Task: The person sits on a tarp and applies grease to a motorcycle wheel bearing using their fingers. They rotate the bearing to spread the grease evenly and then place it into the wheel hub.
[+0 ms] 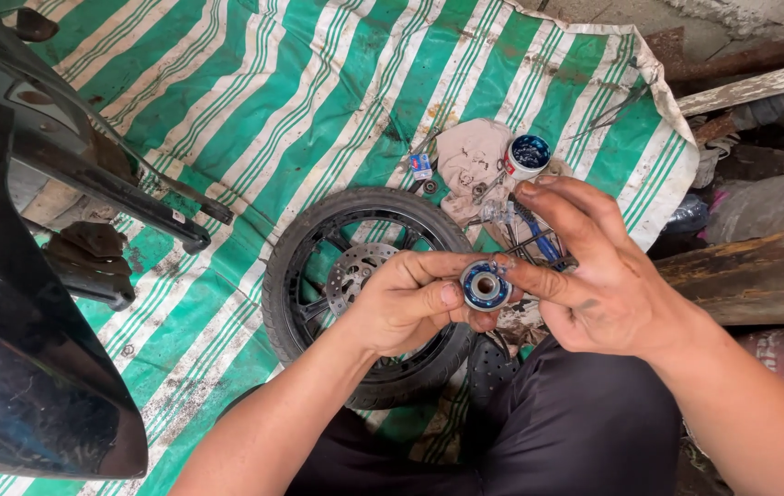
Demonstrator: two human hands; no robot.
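green-and-white striped tarp [319, 83] covers the ground. the left hand [406, 303] pinches one round bearing [486, 287], blue with grease, while the right hand [585, 266] touches its rim with a fingertip, other fingers spread. this looks like greasing the bearing; next calls for even coverage. beyond lie one wheel [319, 276], one open grease tub [528, 154], one rag [470, 156].

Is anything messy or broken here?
Nothing looks broken. The bearing held by the left hand and right hand is smeared blue, and the striped tarp is dirty near the wheel.
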